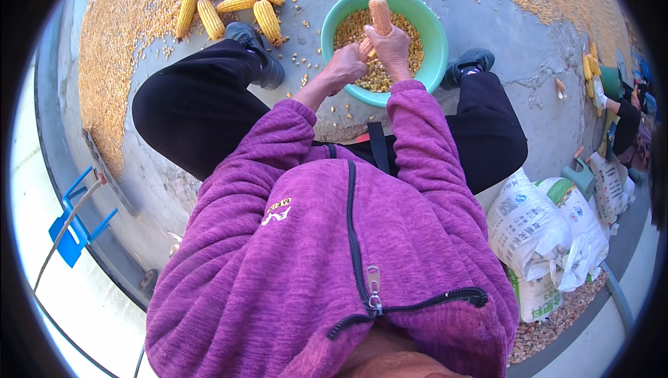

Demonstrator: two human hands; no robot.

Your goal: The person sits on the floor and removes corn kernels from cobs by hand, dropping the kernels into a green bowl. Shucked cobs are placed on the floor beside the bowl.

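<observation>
A green plastic basin [438, 49] stands on the floor between my feet, with loose corn kernels [381, 78] in it. Over the basin, my right hand [392, 49] grips a corn cob [380, 15], pinkish and stripped of kernels where it shows, its broken end pointing away from me. My left hand [345, 67] is closed around a second cob [366, 49], whose end meets the right hand's palm side. A few yellow kernels show near that contact. How far the second cob runs inside my left fist is hidden.
Several unshelled corn ears [236, 2] lie beyond my left shoe [255, 54]. Kernels [109, 65] are spread thickly across the concrete [297, 13]. White woven sacks [532, 226] stand at right, over a heap of cobs [537, 344]. A blue plastic rake-like tool [73, 229] lies left. Another person's gloved hand [600, 93] shows far right.
</observation>
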